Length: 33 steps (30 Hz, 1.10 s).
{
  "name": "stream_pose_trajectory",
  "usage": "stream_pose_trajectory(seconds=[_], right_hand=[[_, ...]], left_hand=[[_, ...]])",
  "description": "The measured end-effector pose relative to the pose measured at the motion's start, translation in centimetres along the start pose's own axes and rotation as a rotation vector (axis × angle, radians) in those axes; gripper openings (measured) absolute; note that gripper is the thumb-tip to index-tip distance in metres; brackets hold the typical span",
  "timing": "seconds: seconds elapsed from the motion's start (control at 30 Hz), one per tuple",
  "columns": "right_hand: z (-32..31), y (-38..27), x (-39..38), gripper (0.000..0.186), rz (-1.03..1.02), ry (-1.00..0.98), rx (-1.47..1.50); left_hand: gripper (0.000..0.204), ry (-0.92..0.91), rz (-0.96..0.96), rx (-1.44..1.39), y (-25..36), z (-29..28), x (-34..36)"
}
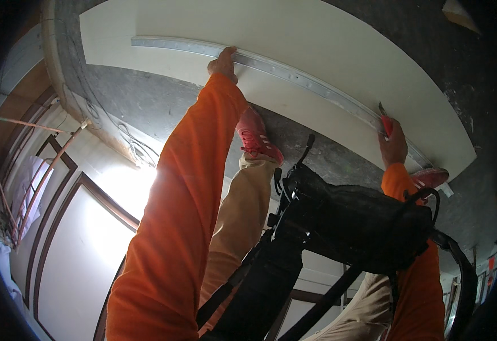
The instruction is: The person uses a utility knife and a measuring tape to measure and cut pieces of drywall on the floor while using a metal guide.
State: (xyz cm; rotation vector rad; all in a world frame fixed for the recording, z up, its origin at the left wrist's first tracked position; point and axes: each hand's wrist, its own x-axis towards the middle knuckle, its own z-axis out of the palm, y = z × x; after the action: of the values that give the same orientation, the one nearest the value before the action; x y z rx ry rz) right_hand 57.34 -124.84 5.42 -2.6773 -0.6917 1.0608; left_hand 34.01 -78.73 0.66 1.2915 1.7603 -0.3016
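Observation:
A long pale board (pixel 328 34), which looks like plasterboard, lies on the floor. Across it runs a silvery metal profile (pixel 294 75), its curve matching the bend of the lens. My left hand (pixel 224 63) grips the profile left of its middle, thumb and fingers at its edges. Closer to the profile's right end, my right hand (pixel 394 145) is closed around a red utility knife (pixel 386 126). The knife's blade points up and away, beside the far edge of the profile. I cannot tell whether its tip touches the board.
My red shoe (pixel 254 136) stands by the board's near edge; the other shoe (pixel 430 177) is at the profile's right end. A black bag (pixel 362 221) with straps hangs before me. Cables (pixel 137 149) lie at left near framed panels (pixel 89 244). A block (pixel 460 16) sits at far right.

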Motion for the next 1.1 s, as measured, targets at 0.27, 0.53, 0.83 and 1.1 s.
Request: stream_pose_trajectory(seconds=[0.27, 0.53, 0.83, 1.1], right_hand=[[-1.1, 0.0, -0.4, 0.051, -0.010, -0.027, 0.036], [-0.8, -0.9, 0.1, 0.053, 0.054, -0.057, -0.022], [-0.9, -0.6, 0.1, 0.053, 0.076, -0.067, -0.027], [-0.1, -2.4, 1.2, 0.053, 0.040, -0.109, 0.041]], left_hand=[[0.080, 0.248, -0.344, -0.334, 4.2, 2.1, -3.7], [0.078, 0.275, -0.362, -0.289, 4.3, 0.9, -3.3], [0.081, 0.224, -0.286, -0.092, 2.3, 1.0, -1.4], [0.099, 0.228, -0.125, 0.184, -1.6, -2.9, 5.9]])
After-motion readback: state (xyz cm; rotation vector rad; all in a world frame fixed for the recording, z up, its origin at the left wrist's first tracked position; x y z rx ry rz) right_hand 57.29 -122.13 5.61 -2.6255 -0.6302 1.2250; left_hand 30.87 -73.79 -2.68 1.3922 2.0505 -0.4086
